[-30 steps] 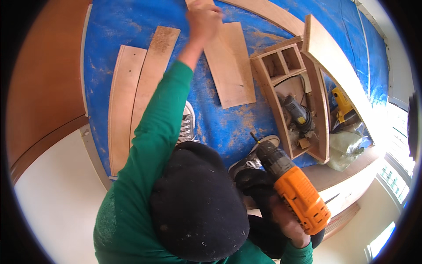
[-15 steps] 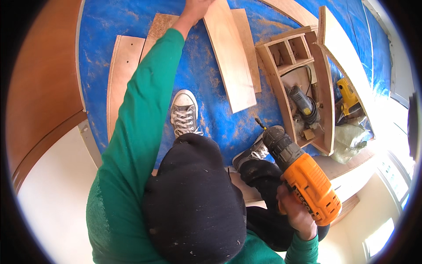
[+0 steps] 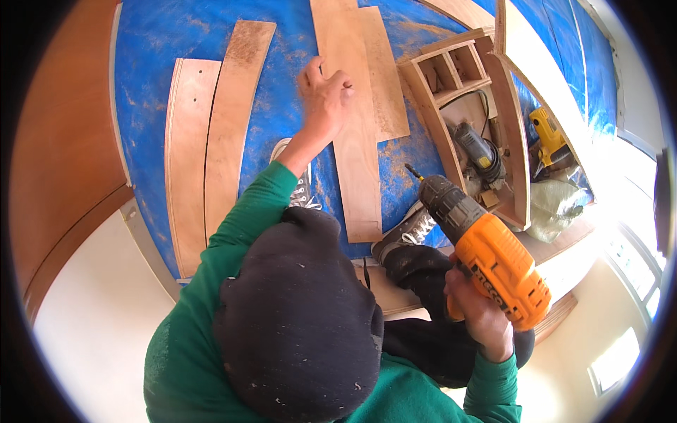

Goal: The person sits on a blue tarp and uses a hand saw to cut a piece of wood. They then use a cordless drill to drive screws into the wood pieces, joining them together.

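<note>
My right hand (image 3: 481, 310) is wrapped round the handle of an orange and black cordless drill (image 3: 497, 264), whose bit points up and to the left. My left hand (image 3: 324, 102) hovers over the left edge of a long plywood plank (image 3: 356, 162). Its fingers are curled together, and a tiny dark bit shows by the fingertips, too small to name. Under that plank lies a shorter plywood board (image 3: 386, 77), partly covered. The plank's near end reaches down between my two shoes.
Two curved plywood strips (image 3: 233, 120) lie side by side at the left on the blue sheet (image 3: 151, 84). To the right, a wooden tool box (image 3: 423, 92) holds a corded power tool (image 3: 479, 151). Beyond it are a yellow tool (image 3: 549, 137) and a plastic bag (image 3: 557, 208).
The long plank has come nearer to me and turned more upright in view. My left hand has drawn back from its far part. The drill has barely moved.
</note>
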Available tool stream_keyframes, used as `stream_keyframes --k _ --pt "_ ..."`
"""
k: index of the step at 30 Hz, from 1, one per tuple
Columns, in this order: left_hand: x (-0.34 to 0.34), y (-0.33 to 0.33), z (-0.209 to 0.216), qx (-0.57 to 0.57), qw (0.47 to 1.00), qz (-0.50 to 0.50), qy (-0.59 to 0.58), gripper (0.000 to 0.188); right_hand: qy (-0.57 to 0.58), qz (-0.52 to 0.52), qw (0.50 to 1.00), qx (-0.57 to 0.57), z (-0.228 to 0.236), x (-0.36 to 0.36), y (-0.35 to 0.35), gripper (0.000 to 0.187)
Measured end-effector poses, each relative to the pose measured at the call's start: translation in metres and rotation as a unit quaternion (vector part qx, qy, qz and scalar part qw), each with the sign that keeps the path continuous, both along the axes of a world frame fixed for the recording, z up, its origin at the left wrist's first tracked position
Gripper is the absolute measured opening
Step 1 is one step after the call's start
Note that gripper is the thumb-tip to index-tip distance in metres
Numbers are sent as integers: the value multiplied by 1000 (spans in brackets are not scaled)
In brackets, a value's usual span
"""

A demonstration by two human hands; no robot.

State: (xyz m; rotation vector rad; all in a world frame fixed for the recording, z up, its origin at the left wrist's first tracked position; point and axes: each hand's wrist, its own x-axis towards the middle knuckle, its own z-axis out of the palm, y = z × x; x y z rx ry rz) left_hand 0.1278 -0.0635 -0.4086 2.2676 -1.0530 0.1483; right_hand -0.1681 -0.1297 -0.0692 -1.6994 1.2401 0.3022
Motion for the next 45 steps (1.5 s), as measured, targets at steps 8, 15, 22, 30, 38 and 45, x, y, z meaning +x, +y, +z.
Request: stream_keyframes --k 8,15,22,30,38,45 --pt "1 23 5 15 934 -112 339 11 34 -62 996 60 -3 15 -12 28" --pt "-17 32 12 176 963 -183 91 8 7 -38 998 41 -5 17 -4 28" --pt "-24 9 5 149 947 -212 188 7 18 -36 998 44 -6 18 -7 27" --pt "-43 19 -19 -8 910 -184 373 7 -17 57 998 -19 -19 0 -6 28" --pt "-28 14 -17 41 951 -250 175 5 1 93 995 -41 -22 -7 -12 29" --pt "-3 -36 -21 54 887 -458 -1 5 14 75 997 -32 -20 -2 -11 27"
